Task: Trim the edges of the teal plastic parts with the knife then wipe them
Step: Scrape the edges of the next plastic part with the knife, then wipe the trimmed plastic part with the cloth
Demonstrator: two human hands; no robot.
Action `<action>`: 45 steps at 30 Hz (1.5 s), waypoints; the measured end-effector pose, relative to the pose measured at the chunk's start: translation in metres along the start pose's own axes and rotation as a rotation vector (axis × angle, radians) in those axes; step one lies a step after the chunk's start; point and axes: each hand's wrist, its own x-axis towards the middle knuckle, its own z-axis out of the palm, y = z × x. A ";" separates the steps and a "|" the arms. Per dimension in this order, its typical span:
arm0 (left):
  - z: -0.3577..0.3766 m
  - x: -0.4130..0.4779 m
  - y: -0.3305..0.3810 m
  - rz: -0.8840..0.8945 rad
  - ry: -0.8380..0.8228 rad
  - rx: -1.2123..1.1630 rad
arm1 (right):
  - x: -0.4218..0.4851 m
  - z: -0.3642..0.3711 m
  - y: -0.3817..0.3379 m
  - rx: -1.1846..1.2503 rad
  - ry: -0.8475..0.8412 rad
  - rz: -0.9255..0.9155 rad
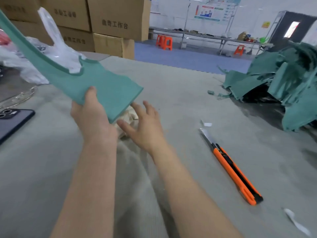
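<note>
I am reporting the left hand gripping the teal plastic part at its wide end, thumb pressing on top and fingers curling beneath, and holding it raised above the table. The right hand is hovering with fingers spread over the cream cloth; I cannot tell whether they are touching. The knife is lying on the table, blade extended, apart from both hands. More teal parts are lying piled at the far right.
</note>
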 end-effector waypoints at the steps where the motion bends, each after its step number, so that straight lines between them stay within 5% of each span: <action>1: -0.007 0.006 0.004 0.017 0.017 0.003 | 0.009 0.018 -0.010 -0.066 -0.085 -0.023; 5: -0.027 0.026 0.020 0.059 0.057 -0.004 | 0.021 0.064 -0.016 -0.193 -0.235 -0.016; 9: -0.028 0.029 0.021 0.002 0.038 -0.007 | 0.022 0.055 -0.001 -0.163 0.018 -0.003; 15: -0.011 0.011 0.000 -0.244 -0.150 0.017 | 0.019 -0.076 0.034 0.864 0.516 0.452; 18: 0.005 -0.007 -0.019 -0.423 -0.294 0.024 | -0.011 -0.138 0.055 1.402 0.604 0.387; 23: 0.026 -0.049 -0.055 -0.633 -0.522 0.105 | -0.062 -0.175 0.086 1.750 0.731 0.293; 35: 0.026 -0.084 -0.101 -0.850 -0.643 0.214 | -0.085 -0.161 0.126 1.500 0.928 0.591; 38: 0.025 -0.083 -0.100 -0.848 -0.637 0.204 | -0.086 -0.162 0.129 0.999 0.752 0.699; 41: 0.026 -0.085 -0.100 -0.777 -0.600 0.194 | -0.086 -0.155 0.125 0.744 0.380 0.647; 43: 0.029 -0.088 -0.098 -0.775 -0.622 0.160 | -0.087 -0.148 0.117 0.727 0.219 0.596; 45: 0.030 -0.086 -0.094 -0.767 -0.660 0.074 | -0.087 -0.146 0.112 0.922 0.305 0.563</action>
